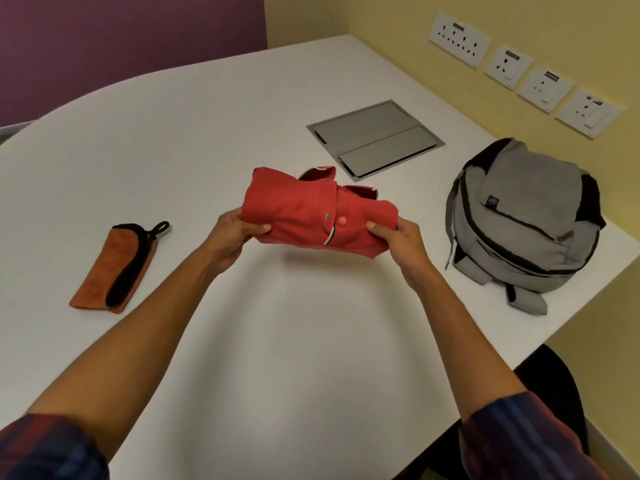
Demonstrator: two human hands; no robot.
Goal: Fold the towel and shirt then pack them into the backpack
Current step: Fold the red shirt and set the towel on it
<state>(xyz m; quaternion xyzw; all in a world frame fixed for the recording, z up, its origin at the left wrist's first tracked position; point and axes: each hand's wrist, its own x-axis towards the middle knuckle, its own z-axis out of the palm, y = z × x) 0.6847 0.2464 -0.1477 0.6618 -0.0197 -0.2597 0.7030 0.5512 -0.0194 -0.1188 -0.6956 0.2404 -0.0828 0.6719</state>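
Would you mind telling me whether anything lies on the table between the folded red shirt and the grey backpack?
Nothing visible does. Both hands, left and right, hold the folded red shirt above the white table, and the stretch across to the grey backpack is bare. The backpack's zips look closed, though.

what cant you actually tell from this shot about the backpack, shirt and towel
- Backpack, head view: whether any zip is open; the top flap hides the main opening.
- Red shirt, held by the left hand and right hand: its underside folds face away.
- Orange towel: inner layers covered by its own fold.
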